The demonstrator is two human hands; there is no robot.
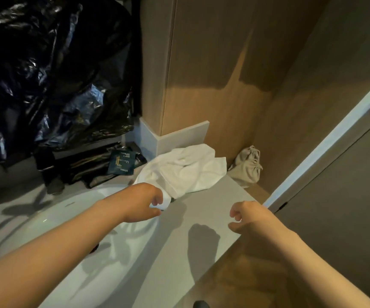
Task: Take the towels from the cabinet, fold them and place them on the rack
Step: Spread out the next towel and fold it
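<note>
My left forearm (46,252) and right forearm (312,263) filled the 6 o'clock edge. The left hand (144,203) had its grip curled on the near corner of the towel (186,170), pinching white cloth. The right hand (246,216), at its 3 o'clock, hung loosely curled over the grey surface (201,207), holding nothing. The towel lay crumpled on that surface at the hands' 12 o'clock. I judged it best to bring the right grip to a second corner, then lift and shake the cloth flat before folding. No rack showed. The bunching hid the towel's other corners, and I couldn't tell how firm the pinch was.
</note>
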